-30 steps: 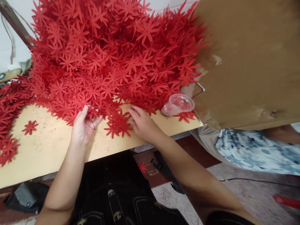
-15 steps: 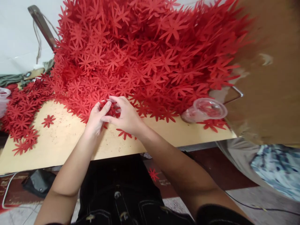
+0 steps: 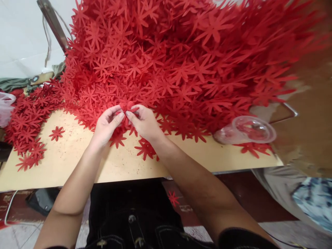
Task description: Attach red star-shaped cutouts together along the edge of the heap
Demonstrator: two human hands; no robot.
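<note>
Between my two hands is a red flower-shaped cutout (image 3: 126, 108) with long narrow petals. My left hand (image 3: 107, 125) pinches it from the left, thumb on the near side. From the right, my right hand (image 3: 145, 122) grips it too, its thumb almost meeting the left one at the flower's middle. The fingertips behind the petals are partly hidden. Just beyond my hands rises a big heap of similar red flowers (image 3: 160, 69). A few loose flowers (image 3: 144, 148) lie on the table below my right wrist.
A clear plastic cup (image 3: 254, 129) lies tipped at the table's right. A smaller pile of red flowers (image 3: 26, 121) and a pinkish plastic bag (image 3: 6, 109) are at the left. One single flower (image 3: 56, 133) rests on the pale tabletop (image 3: 75, 155). Brown cardboard (image 3: 308, 128) stands right.
My hands have drawn slightly apart and now hold the flower between both thumbs, where the fingers were bunched over each other before. The view has shifted a little.
</note>
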